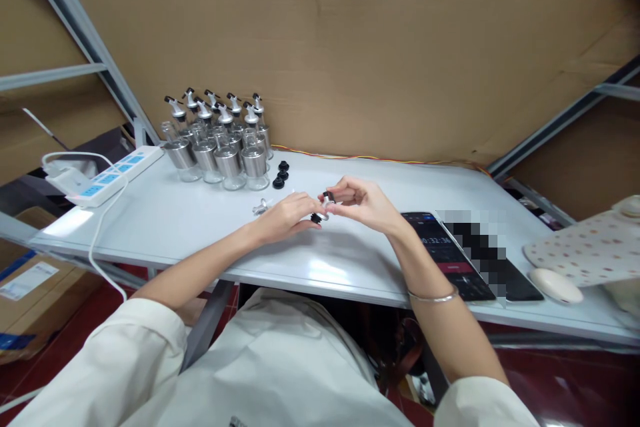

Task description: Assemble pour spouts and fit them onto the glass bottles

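Over the middle of the table, both my hands are closed around one small bottle pourer (325, 216), with a silver body, a black cap on top and a black ribbed stopper below. My left hand (289, 219) grips it near the stopper, the fingers curled over it. From the other side, the fingertips of my right hand (364, 203) pinch its upper part near the cap. Loose silver spout pieces (261, 207) lie just left of my left hand. Behind them sit a few black stoppers (279, 182) in a short row.
Several glass bottles with steel bands (229, 163) stand at the back left, those behind topped with pourers. Left is a white power strip (117, 173) with a cable. At right lie a phone (450, 257) with a timer, a dark device (520, 280) and a cream oval object (556, 285).
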{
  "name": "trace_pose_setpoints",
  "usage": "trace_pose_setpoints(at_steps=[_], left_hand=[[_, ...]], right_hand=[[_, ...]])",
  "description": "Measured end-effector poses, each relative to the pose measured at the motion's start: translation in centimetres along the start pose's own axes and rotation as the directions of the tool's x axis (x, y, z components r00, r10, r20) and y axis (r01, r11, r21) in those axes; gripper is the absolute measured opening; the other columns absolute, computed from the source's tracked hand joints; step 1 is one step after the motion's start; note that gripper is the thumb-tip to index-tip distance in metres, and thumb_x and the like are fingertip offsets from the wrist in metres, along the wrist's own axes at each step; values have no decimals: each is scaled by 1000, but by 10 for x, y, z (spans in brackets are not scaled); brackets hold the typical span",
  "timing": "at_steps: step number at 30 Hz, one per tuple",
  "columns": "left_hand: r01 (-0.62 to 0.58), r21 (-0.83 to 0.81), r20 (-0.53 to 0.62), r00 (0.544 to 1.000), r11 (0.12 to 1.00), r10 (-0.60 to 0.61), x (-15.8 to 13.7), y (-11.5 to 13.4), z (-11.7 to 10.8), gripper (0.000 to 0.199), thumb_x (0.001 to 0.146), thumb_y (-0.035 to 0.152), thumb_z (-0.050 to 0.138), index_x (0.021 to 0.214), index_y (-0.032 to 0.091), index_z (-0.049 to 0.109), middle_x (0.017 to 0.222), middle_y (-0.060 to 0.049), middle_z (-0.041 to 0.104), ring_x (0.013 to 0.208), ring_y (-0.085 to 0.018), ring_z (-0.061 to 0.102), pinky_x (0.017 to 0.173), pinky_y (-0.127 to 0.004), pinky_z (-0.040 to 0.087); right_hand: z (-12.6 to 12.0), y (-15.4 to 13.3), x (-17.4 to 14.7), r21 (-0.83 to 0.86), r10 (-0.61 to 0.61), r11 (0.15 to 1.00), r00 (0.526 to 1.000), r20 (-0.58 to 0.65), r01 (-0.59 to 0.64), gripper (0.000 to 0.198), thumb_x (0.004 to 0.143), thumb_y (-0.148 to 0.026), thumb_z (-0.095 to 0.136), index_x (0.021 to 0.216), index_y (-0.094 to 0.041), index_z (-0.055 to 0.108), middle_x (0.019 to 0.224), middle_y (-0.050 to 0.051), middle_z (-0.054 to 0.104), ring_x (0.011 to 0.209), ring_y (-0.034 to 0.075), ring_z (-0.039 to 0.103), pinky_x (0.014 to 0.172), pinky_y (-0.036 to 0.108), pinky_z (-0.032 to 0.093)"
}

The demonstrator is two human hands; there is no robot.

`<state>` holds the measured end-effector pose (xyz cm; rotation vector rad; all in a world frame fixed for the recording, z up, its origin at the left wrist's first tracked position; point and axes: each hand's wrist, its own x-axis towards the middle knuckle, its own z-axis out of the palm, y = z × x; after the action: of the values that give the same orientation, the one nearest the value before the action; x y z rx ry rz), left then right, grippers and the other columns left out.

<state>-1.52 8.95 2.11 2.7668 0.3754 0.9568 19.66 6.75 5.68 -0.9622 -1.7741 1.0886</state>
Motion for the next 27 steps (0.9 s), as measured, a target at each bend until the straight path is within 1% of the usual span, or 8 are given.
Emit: trace_pose_setpoints(at_steps=[2, 5, 9, 12, 17, 21, 24, 27], left_hand=[[-16, 23, -8, 1000, 1000, 17, 0, 0, -1, 23, 92, 32, 50, 106, 16, 57, 98, -10, 68, 99, -21, 59, 84, -34, 46], [-18, 56, 19, 1000, 998, 17, 2, 2, -2, 25, 92, 33, 49, 106, 15, 57, 96, -10, 68, 93, -21, 60, 81, -34, 46], [4, 61, 40, 999, 998, -6, 2, 3, 0, 27, 92, 36, 48, 107, 15, 56, 96, -10, 68, 87, -20, 59, 79, -33, 47], [1, 61, 24, 1000, 998, -2, 1, 3, 1, 26, 92, 36, 49, 104, 15, 56, 94, -9, 68, 85, -19, 58, 78, -33, 47], [-43, 107, -66, 997, 993, 50, 1, 2, 3, 22, 91, 33, 51, 103, 16, 54, 95, -9, 68, 85, -19, 59, 75, -32, 48], [-64, 154, -173, 981, 986, 91, 1, 0, 5, 23, 89, 33, 54, 106, 17, 51, 94, -8, 68, 85, -18, 61, 77, -34, 50], [-89, 158, -277, 952, 983, 130, 0, -2, 5, 24, 88, 29, 57, 108, 17, 50, 92, -7, 67, 87, -18, 62, 77, -33, 50], [-124, 110, -316, 936, 986, 153, 0, -2, 5, 24, 88, 26, 57, 109, 19, 50, 95, -7, 67, 91, -17, 62, 77, -32, 50]], right_hand=[[0, 0, 0, 39, 14, 999, 1000, 28, -15, 39, 57, -35, 83, 81, -19, 57, 83, 6, 73, 75, 20, 70, 72, 34, 55], [0, 3, 1, 123, 46, 991, 998, 49, -52, 39, 55, -35, 84, 76, -19, 55, 75, 3, 73, 68, 19, 70, 69, 35, 56], [1, 4, 1, 192, 85, 978, 996, 17, -86, 38, 52, -33, 86, 67, -19, 54, 71, 2, 73, 65, 18, 70, 68, 33, 56], [2, 3, 1, 211, 98, 973, 995, -14, -93, 37, 51, -33, 86, 64, -18, 54, 70, 2, 73, 63, 17, 69, 66, 32, 56], [8, 6, 3, 230, 73, 972, 992, -103, -48, 37, 53, -38, 85, 63, -18, 55, 70, 3, 73, 64, 18, 69, 65, 33, 57], [18, 7, 5, 271, 28, 962, 988, -150, 14, 35, 60, -42, 81, 72, -19, 59, 75, 3, 74, 72, 20, 71, 71, 36, 58], [20, 5, 6, 313, -11, 948, 992, -125, 50, 34, 66, -46, 77, 83, -20, 63, 85, 5, 75, 82, 20, 71, 78, 37, 56], [13, 4, 7, 331, -1, 944, 999, -45, 16, 33, 71, -48, 72, 87, -21, 67, 93, 6, 75, 88, 20, 70, 82, 37, 55]])
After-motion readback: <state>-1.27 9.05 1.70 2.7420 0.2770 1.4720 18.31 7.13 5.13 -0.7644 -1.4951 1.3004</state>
